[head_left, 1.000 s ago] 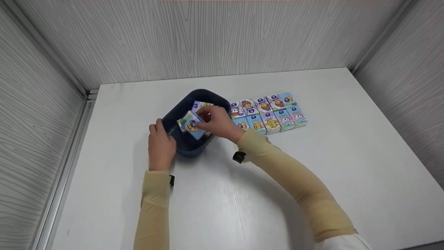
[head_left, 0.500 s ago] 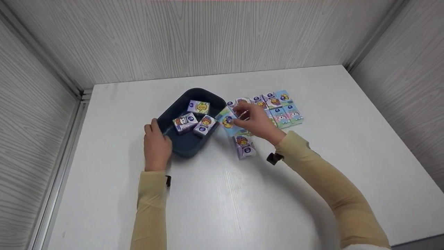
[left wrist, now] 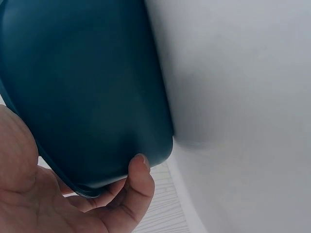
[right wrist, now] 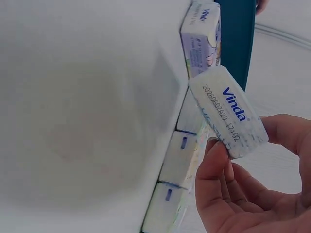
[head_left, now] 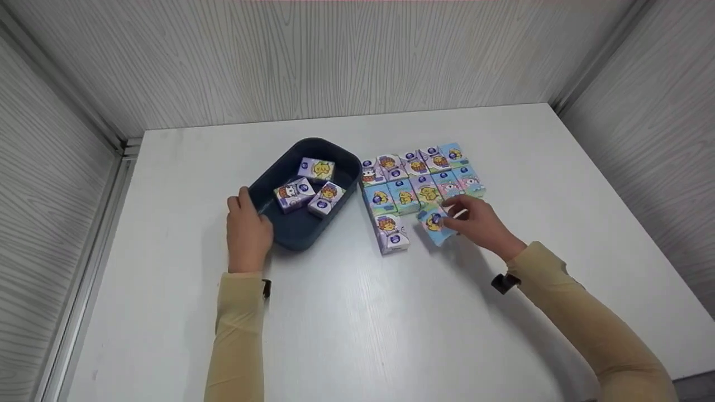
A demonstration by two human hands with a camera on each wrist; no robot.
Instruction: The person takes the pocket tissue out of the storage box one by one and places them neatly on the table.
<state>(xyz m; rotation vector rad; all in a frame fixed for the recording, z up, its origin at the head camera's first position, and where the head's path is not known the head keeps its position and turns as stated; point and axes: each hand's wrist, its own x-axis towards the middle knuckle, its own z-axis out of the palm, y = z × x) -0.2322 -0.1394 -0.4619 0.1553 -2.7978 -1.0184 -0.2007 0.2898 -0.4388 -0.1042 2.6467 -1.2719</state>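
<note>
A small blue tissue pack [head_left: 434, 224] with a cartoon print is pinched between the thumb and fingers of my right hand [head_left: 483, 224]. Its end, marked "Vinda", faces the camera in the right wrist view. It is tilted, just in front of two rows of similar tissue packs [head_left: 427, 190]. One purple-and-white pack [head_left: 391, 233] lies ahead of those rows at their left end. My left hand [head_left: 248, 234] holds the dark blue plastic bin [head_left: 290, 234] at its left side, fingers curled round its wall in the left wrist view. Inside the bin lie three packs [head_left: 317, 170].
Everything stands on a white table [head_left: 346, 324] with grey wood-grain panels [head_left: 335, 61] behind and at both sides. The bin's right end is close beside the left end of the pack rows.
My right hand has carried the blue pack out from over the bin, rightward to the front of the rows. The left hand has stayed at the bin.
</note>
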